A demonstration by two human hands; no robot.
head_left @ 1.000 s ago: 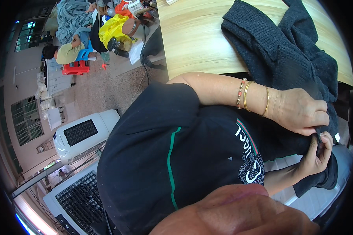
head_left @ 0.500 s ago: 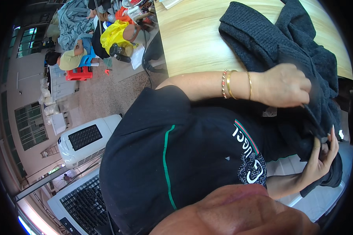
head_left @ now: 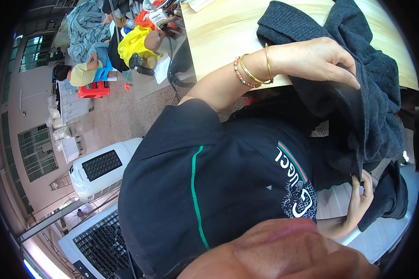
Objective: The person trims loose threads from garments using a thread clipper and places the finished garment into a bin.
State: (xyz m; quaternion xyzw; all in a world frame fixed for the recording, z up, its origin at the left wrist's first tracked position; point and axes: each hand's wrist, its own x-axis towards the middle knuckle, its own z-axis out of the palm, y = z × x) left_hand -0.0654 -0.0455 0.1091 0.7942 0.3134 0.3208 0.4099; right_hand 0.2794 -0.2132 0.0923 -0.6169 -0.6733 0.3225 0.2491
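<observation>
Dark knit garment (head_left: 358, 88), charcoal, lies half on the wooden counter (head_left: 228, 37) at its near edge, half hanging off it into the person's lap. Reads as soft, limp and fairly thick: it folds and bunches under its own weight, no stiffness anywhere. Probably light to moderate, not fragile, not slippery; the knit surface should give good friction. Main risks look like stretch and snagging if pulled from one point.

Left hand (head_left: 316, 58) sits on top of the garment at the counter edge, fingers (head_left: 349, 76) curled down over a fold and gripping it. Bracelets on that wrist: gold bangles (head_left: 256, 69) and a red bead band, possible snag points on the knit. Right hand (head_left: 354, 204) is lower, below the counter, fingers pinched on the hanging edge of the same fabric.

Best holds, by judgement: a seam or hem edge, two points well apart, so the cloth spreads instead of bunching. Single-point grip would just let it droop.

Person's black printed shirt (head_left: 228, 186) fills the middle of the view.
</observation>
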